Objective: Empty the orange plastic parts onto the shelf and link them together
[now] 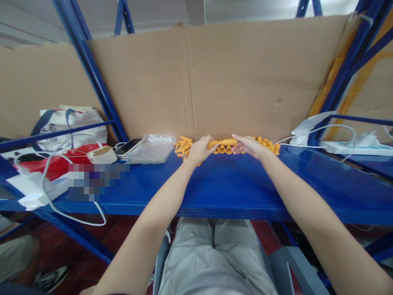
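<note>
At the back of the blue shelf, my left hand (201, 150) is closed, with thumb and fingers around the left end of a long orange plastic piece (225, 142). My right hand (249, 146) is at the other end of that piece, fingers stretched out and thumb apart; whether it touches the piece I cannot tell. Behind and below the piece stands a row of orange round-ended tubes (228, 150). Branched orange plastic parts (183, 145) lie heaped beside my left hand. More orange pieces (270, 144) sit to the right of my right hand, partly hidden by it.
A cardboard sheet (245, 78) walls off the back of the blue shelf (227, 184). Left are a clear plastic-wrapped pack (153, 149), a phone (131, 146), a white charger (102, 155), cables and a cloth bag (72, 125). A power strip (359, 148) is at right.
</note>
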Available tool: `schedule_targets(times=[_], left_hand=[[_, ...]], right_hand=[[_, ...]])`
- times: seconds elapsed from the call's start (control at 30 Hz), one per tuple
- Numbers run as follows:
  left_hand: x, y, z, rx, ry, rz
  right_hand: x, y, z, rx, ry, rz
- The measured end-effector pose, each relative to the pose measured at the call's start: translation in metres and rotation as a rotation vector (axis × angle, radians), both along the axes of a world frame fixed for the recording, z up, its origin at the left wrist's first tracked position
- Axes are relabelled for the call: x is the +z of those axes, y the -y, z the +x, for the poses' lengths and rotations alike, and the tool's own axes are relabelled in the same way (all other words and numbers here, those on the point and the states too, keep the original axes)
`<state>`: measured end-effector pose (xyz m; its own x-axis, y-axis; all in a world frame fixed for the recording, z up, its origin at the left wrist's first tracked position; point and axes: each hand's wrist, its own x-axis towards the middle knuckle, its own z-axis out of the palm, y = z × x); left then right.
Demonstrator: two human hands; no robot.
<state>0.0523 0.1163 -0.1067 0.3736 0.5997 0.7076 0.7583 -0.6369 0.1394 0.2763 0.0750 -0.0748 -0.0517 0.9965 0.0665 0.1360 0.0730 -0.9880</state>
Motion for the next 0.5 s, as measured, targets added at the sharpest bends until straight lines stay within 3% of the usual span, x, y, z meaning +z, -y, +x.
schedule_targets(times=[0.5], left_hand=[[-0.0023,0.0006,0.0010,-0.016,-0.017,-0.031]], right_hand=[[0.0030,-0.0017,-0.0051,0.019,-0.201,-0.118]])
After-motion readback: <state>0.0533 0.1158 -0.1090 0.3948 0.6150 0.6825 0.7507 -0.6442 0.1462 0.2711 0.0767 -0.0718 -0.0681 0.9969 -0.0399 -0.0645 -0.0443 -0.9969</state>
